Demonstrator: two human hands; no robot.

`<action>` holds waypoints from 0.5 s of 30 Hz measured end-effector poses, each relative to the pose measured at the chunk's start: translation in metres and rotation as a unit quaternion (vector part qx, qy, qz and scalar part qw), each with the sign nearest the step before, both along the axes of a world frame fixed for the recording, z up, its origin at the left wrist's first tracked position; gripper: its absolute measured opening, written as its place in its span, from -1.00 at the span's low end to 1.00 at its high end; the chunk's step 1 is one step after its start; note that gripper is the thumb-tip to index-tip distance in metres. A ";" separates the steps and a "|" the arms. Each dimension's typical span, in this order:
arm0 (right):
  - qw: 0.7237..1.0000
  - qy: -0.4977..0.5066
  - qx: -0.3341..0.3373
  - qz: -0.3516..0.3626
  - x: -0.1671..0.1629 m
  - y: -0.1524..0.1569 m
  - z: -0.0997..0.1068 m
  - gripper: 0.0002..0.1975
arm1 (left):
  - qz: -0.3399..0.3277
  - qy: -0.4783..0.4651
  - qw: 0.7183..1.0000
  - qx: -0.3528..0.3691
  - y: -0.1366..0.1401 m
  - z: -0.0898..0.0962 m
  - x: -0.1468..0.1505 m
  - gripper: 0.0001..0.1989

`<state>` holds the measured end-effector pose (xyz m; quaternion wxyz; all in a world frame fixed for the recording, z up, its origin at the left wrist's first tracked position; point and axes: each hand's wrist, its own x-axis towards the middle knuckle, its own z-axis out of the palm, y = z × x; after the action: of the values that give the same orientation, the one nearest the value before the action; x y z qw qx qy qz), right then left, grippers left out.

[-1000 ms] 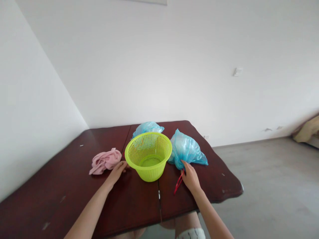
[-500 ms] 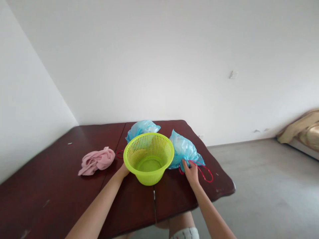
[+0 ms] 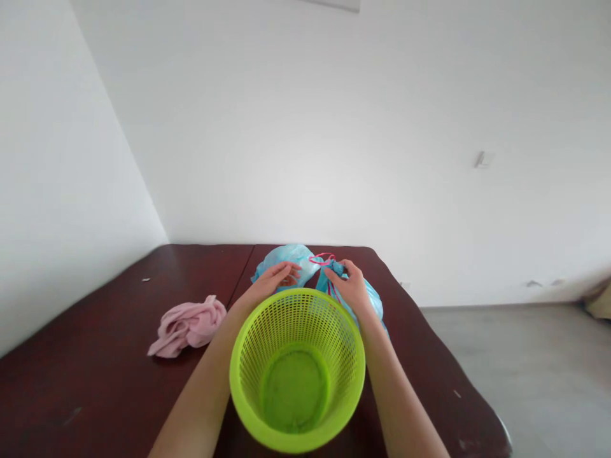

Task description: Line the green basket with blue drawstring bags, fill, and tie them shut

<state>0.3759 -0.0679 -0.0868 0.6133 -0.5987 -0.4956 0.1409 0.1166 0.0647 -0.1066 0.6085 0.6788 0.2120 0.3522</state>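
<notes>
Your view has soft, diffuse lighting of moderate brightness; its source lies outside the frame. Note the brightest zone at mid-height on the back wall (image 3: pixel 305 184), which falls off to grey toward the upper corners. The dark table (image 3: pixel 95 356) retains little surface detail, and shadows on it are hard to separate. Observe pale highlights on the rear blue plastic bag (image 3: pixel 293 254). You can resolve the mesh of the green plastic basket (image 3: pixel 298 443). Treat the wall switch (image 3: pixel 484 159) as blurred. Allow for wide-angle stretching near the edges.
</notes>
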 end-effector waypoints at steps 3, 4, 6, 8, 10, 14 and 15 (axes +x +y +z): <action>0.996 0.047 -0.007 0.076 -0.008 0.020 0.007 -0.47 | -0.022 -0.003 0.999 0.030 0.018 0.013 0.010 -0.34; 0.991 0.075 -0.011 0.112 -0.010 0.025 0.008 -0.45 | -0.037 -0.006 0.998 0.050 0.021 0.016 0.013 -0.35; 0.976 0.123 -0.020 0.177 -0.013 0.033 0.008 -0.44 | -0.066 -0.008 0.994 0.090 0.023 0.019 0.018 -0.38; 0.965 0.140 -0.034 0.221 -0.014 0.039 0.008 -0.45 | -0.077 0.000 0.990 0.121 0.025 0.021 0.023 -0.40; 0.957 0.141 -0.056 0.246 -0.014 0.043 0.008 -0.46 | -0.048 0.015 0.987 0.154 0.025 0.025 0.026 -0.47; 0.943 0.142 -0.096 0.284 -0.017 0.047 0.011 -0.48 | 0.039 0.044 0.972 0.229 0.025 0.035 0.025 -0.66; 0.943 0.137 -0.099 0.288 -0.018 0.047 0.012 -0.47 | 0.045 0.050 0.969 0.237 0.026 0.037 0.022 -0.66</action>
<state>0.3583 -0.0207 -0.0750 0.5458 -0.4632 -0.5416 0.4408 0.1391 0.0905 -0.0699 0.4027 0.8101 0.1829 0.3849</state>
